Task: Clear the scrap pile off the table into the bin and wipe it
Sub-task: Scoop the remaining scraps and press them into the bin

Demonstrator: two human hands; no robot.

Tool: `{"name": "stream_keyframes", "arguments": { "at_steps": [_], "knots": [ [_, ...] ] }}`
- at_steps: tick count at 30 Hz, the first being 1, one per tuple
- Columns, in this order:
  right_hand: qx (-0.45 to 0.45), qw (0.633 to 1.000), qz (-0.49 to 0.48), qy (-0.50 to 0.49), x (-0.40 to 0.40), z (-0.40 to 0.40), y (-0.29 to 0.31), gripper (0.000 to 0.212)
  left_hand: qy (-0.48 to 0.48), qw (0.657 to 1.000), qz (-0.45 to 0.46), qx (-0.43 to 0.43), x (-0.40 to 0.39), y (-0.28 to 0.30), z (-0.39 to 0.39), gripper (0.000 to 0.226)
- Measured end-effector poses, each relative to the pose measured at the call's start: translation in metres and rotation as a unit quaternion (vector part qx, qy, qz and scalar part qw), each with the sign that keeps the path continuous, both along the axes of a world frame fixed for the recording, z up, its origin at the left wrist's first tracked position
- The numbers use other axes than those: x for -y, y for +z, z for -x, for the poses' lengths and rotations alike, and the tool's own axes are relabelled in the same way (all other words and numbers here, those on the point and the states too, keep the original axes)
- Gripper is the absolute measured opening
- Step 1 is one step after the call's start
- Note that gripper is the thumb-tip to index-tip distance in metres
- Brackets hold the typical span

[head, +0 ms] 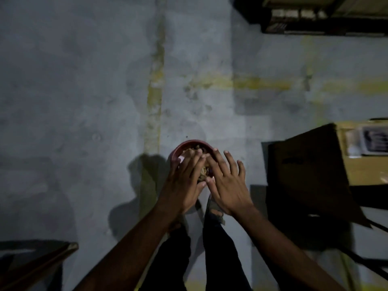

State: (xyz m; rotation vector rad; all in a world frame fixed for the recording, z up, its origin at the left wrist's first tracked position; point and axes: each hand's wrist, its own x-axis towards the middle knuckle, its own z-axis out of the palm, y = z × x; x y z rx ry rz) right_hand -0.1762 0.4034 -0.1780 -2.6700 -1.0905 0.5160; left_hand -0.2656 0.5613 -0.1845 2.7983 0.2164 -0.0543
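Note:
A small red round bin (180, 148) stands on the grey floor below me, partly filled with pale scraps (203, 171). Both my hands hover over its mouth with straight, spread fingers. My left hand (184, 181) covers the bin's left side and my right hand (227, 181) its right side. Their fingertips nearly meet above the scraps. Neither hand holds anything that I can see. Most of the bin's rim is hidden under my hands.
My legs and sandalled feet (214, 211) stand just behind the bin. A dark table corner (304, 175) juts in at the right, with a tan surface (369, 169) behind it. A wooden edge (42, 263) sits at the lower left. Dark shelving (315, 15) is at top right.

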Motion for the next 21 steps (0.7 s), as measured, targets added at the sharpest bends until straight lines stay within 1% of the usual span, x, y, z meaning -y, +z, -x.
{"name": "stream_keyframes", "arguments": {
  "at_steps": [3, 6, 8, 11, 14, 16, 21],
  "knots": [
    [0.008, 1.0, 0.004, -0.024, 0.026, 0.017, 0.075, 0.064, -0.052, 0.999, -0.004, 0.0, 0.014, 0.07, 0.005, 0.072],
    [0.037, 0.997, 0.018, -0.065, 0.058, 0.04, 0.135, 0.065, -0.128, 0.991, -0.001, 0.029, 0.03, 0.128, 0.011, 0.072],
    [0.054, 0.993, 0.028, -0.103, 0.081, 0.059, 0.167, 0.065, -0.177, 0.983, -0.018, 0.051, 0.048, 0.158, 0.016, 0.069],
    [0.064, 0.983, 0.031, -0.172, 0.117, 0.088, 0.2, 0.064, -0.229, 0.971, -0.051, 0.048, 0.081, 0.19, 0.017, 0.069],
    [0.083, 0.963, 0.021, -0.254, 0.155, 0.117, 0.224, 0.065, -0.306, 0.95, -0.043, 0.052, 0.123, 0.211, 0.012, 0.072],
    [0.093, 0.945, 0.012, -0.313, 0.184, 0.137, 0.236, 0.065, -0.35, 0.934, -0.03, 0.065, 0.158, 0.226, 0.009, 0.072],
    [0.105, 0.894, -0.009, -0.435, 0.269, 0.186, 0.251, 0.067, -0.46, 0.884, -0.036, 0.08, 0.26, 0.247, 0.013, 0.07]
  ]
}}
